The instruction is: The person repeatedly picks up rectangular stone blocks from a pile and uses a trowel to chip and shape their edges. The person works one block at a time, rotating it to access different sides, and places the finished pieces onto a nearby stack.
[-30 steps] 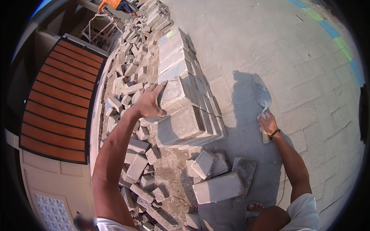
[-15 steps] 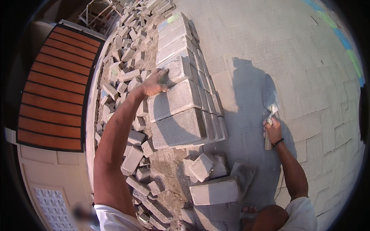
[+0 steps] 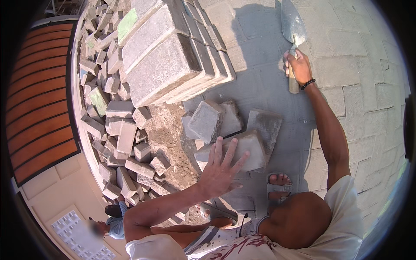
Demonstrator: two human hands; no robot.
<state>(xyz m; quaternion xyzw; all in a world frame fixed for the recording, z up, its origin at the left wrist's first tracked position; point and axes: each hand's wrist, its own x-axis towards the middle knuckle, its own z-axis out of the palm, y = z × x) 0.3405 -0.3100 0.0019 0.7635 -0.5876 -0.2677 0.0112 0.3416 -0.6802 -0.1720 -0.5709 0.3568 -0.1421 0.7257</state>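
My left hand (image 3: 220, 170) is open, its fingers spread over a loose grey paving block (image 3: 253, 151) on the ground; whether the fingertips touch it I cannot tell. Against that block leans another paving block (image 3: 265, 122), and a broken piece (image 3: 207, 121) lies just beyond. Out to the right, my right hand (image 3: 299, 69) is closed round the wooden handle of a pointed trowel (image 3: 294, 22), its blade facing away from me. Ahead and to the left stands a neat stack of paving blocks (image 3: 162, 71), the top one near its far side marked green.
A heap of loose blocks (image 3: 125, 136) covers the left side, beside bare sandy soil (image 3: 167, 125). Beyond it is an orange slatted gate (image 3: 41, 95). Interlocking paving (image 3: 342, 56) spreads to the right. Another person (image 3: 115, 227) is at the lower left, and my sandalled foot (image 3: 278, 181) is near the blocks.
My left hand has left the top of the stack and come back toward me, over the loose block. The view has shifted nearer. My right hand still grips the trowel.
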